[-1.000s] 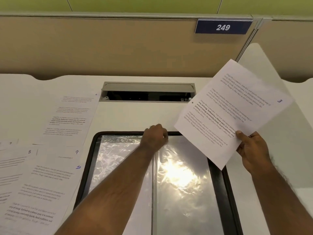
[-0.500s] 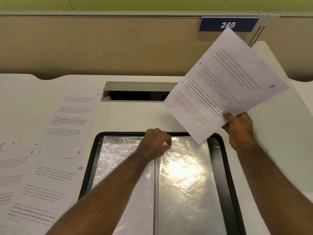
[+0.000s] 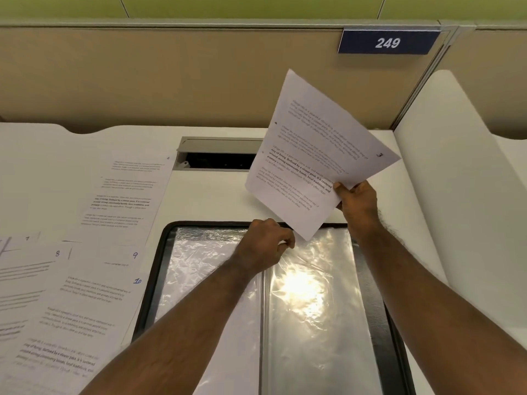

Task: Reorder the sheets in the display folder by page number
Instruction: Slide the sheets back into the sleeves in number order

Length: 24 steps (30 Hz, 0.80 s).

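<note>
A printed sheet [image 3: 319,155] marked 3 is held tilted in the air by the right hand [image 3: 358,201], pinched at its lower edge between thumb and fingers; the fingers behind the paper are hidden. The display folder [image 3: 370,280] lies open on the desk [image 3: 211,201], its near end cut off by the frame and its plastic pockets washed out by glare. The left hand [image 3: 263,246] is curled at the top edge of the right pocket; whether plastic is pinched cannot be told. Other numbered sheets [image 3: 85,280] are spread at the left, partly overlapped and cropped, their print too small to read.
</note>
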### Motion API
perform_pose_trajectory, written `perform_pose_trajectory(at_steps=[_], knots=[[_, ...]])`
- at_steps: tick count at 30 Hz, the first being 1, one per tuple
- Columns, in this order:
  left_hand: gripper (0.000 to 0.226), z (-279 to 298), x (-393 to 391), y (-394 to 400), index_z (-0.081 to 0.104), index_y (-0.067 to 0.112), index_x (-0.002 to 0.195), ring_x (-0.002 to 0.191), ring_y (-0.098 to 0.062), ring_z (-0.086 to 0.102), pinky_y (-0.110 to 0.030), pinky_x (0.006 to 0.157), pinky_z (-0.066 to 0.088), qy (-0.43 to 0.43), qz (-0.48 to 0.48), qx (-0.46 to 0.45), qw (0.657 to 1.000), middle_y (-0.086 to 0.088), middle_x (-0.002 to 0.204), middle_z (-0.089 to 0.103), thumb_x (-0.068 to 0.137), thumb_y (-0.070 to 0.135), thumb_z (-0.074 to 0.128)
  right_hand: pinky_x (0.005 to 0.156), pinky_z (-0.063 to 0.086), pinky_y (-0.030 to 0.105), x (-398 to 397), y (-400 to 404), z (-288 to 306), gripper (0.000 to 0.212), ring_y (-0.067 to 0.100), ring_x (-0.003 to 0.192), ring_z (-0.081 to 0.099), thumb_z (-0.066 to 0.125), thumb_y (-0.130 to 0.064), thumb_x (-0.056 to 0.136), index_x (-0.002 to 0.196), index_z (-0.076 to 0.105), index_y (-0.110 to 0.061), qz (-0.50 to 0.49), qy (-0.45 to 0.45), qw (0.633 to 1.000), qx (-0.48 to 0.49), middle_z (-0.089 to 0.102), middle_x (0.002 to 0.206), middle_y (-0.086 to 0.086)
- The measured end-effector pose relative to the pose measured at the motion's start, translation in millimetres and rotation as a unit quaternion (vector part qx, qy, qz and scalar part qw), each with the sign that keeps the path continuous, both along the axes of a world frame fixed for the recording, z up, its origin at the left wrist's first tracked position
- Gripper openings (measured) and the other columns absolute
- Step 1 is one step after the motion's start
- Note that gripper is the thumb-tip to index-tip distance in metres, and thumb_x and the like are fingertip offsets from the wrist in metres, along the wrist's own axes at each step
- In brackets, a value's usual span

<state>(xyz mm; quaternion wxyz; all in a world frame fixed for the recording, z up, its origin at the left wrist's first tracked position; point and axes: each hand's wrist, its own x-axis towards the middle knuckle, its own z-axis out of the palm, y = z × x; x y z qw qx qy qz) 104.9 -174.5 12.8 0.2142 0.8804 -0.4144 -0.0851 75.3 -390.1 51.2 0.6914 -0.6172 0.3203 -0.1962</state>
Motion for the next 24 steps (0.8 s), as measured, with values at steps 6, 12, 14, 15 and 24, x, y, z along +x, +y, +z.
perform_pose_trajectory(at_steps=[6,12,14,15,24], knots=[[0.016,2.9,-4.6,-5.1,0.077,0.035,0.093,0.091,-0.011,0.062,-0.03,0.082,0.045,-0.015,-0.022,-0.011,1.0,0.013,0.093,0.075,0.087,0.022,0.068,0.083,0.059,0.042,0.7,-1.3,-4.7,0.021,0.023,0.099,0.069,0.061,-0.004,0.092,0.112,0.061,-0.012,0.014,0.007,1.0,-0.001,0.072,0.103,0.001],[0.031,1.2,-9.4,-11.1,0.078,0.034,0.101,0.09,-0.012,0.065,-0.035,0.08,0.052,-0.014,-0.038,-0.048,0.998,0.01,0.097,0.076,0.086,0.012,0.062,0.084,0.059,0.042,-3.7,-3.8,-8.1,0.027,0.024,0.105,0.068,0.063,-0.005,0.092,0.119,0.06,-0.01,0.015,0.001,1.0,0.002,0.072,0.11,0.003],[0.031,1.5,-12.4,-15.0,0.077,0.033,0.104,0.092,-0.01,0.066,-0.036,0.081,0.053,-0.006,-0.04,-0.059,0.997,0.011,0.096,0.076,0.087,0.013,0.062,0.083,0.059,0.04,-2.9,-6.0,-4.4,0.027,0.021,0.103,0.069,0.064,-0.005,0.092,0.118,0.06,-0.013,-0.012,-0.011,1.0,0.009,0.072,0.108,0.001],[0.031,1.4,-14.9,-17.0,0.076,0.033,0.106,0.092,-0.009,0.066,-0.036,0.083,0.053,0.005,-0.04,-0.065,0.997,0.012,0.096,0.076,0.087,0.013,0.062,0.084,0.059,0.04,-1.6,-7.2,-2.4,0.027,0.018,0.101,0.069,0.064,-0.005,0.091,0.117,0.06,-0.014,-0.023,-0.016,1.0,0.009,0.072,0.106,-0.001],[0.022,-0.3,-24.0,-29.5,0.076,0.029,0.105,0.088,-0.009,0.065,-0.033,0.083,0.05,-0.002,-0.017,-0.1,0.995,0.014,0.091,0.076,0.087,0.019,0.065,0.083,0.059,0.042,-2.2,-6.1,0.3,0.021,0.016,0.097,0.069,0.063,-0.009,0.092,0.11,0.061,-0.02,0.009,0.004,0.999,-0.035,0.071,0.104,-0.003]])
